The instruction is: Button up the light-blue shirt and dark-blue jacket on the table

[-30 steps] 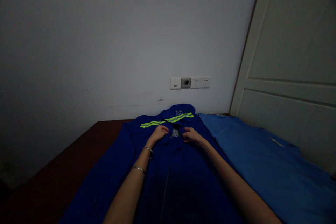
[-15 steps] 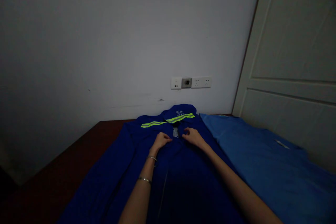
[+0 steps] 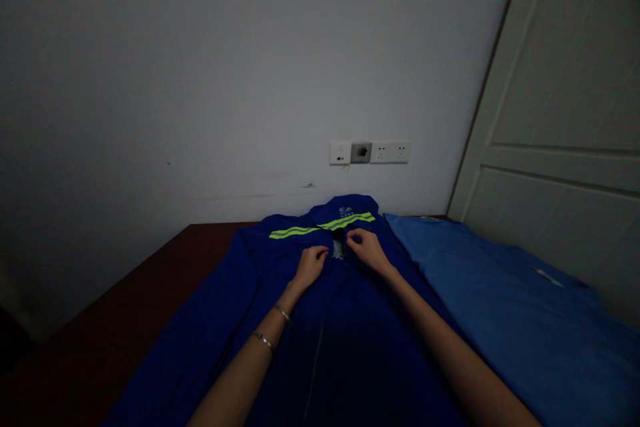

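A dark blue work jacket (image 3: 295, 293) lies spread out in front of me, its collar towards the wall and a yellow-green reflective stripe (image 3: 295, 231) across its chest. My left hand (image 3: 311, 264) pinches the jacket's front edge, left of the opening below the collar. On the opposite side of that opening, my right hand (image 3: 367, 248) has thumb and fingers closed on the other edge, a little higher up. Between the two hands a pale grey patch (image 3: 339, 247) shows inside the opening. Two bracelets circle my left forearm.
A lighter blue garment (image 3: 490, 287) lies flat on the right, beside the jacket. Both rest on a dark red-brown surface (image 3: 165, 280) that meets a pale wall (image 3: 200, 80). Wall sockets (image 3: 390, 152) sit above the collar, and a panelled door (image 3: 565, 107) stands at right.
Both hands have moved slightly up towards the collar, the right one more. Their fingers have closed on the edges of the opening. The view has shifted a little.
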Demonstrator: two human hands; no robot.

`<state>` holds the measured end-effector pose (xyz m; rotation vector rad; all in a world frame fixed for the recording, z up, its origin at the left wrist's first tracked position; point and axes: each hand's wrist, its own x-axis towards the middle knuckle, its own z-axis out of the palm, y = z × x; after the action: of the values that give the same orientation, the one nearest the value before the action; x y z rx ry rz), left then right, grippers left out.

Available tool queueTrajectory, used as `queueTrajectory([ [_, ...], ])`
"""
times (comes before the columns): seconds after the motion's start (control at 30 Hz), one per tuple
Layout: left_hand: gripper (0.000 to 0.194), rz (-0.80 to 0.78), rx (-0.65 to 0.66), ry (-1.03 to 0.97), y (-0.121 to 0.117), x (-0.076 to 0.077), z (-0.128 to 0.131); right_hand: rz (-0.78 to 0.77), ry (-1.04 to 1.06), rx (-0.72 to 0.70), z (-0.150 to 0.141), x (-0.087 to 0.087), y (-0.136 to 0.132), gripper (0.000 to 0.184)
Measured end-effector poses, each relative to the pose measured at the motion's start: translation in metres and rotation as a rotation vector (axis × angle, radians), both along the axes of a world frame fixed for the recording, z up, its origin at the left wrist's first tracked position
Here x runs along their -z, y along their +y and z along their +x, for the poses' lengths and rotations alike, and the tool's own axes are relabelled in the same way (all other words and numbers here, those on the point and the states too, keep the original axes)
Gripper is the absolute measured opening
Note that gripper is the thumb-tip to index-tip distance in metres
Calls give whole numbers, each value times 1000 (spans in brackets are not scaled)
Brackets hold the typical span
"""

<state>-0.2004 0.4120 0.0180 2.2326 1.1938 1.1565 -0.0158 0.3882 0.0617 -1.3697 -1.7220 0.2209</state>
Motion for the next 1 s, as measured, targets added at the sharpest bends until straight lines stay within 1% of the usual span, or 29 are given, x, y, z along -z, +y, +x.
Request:
queueTrajectory([
  [0.1,24,69,19,43,2,-10,3,-62,117,-73,6,-1,9,23],
  [0.2,24,75,77,102,3,-14,5,-143,201,-134,15,2,18,25],
  [0.3,24,46,103,82,7,-13,4,-239,222,-201,22,7,25,24],
  [0.43,23,0,130,3,14,-9,4,-388,233,-250,24,11,32,22],
  [0.53,21,-53,137,-8,19,-9,3,-466,258,-274,23,10,33,24],
  [0.63,18,-78,172,12,21,-9,0,-537,268,-294,24,5,28,27],
  [0.7,18,-76,193,46,22,-8,-1,-574,261,-306,25,1,23,29],
  [0.87,15,2,169,141,23,-5,-2,-607,254,-331,24,-1,17,32],
  [1.0,12,-30,255,189,23,-5,-3,-616,261,-300,20,3,21,31],
])
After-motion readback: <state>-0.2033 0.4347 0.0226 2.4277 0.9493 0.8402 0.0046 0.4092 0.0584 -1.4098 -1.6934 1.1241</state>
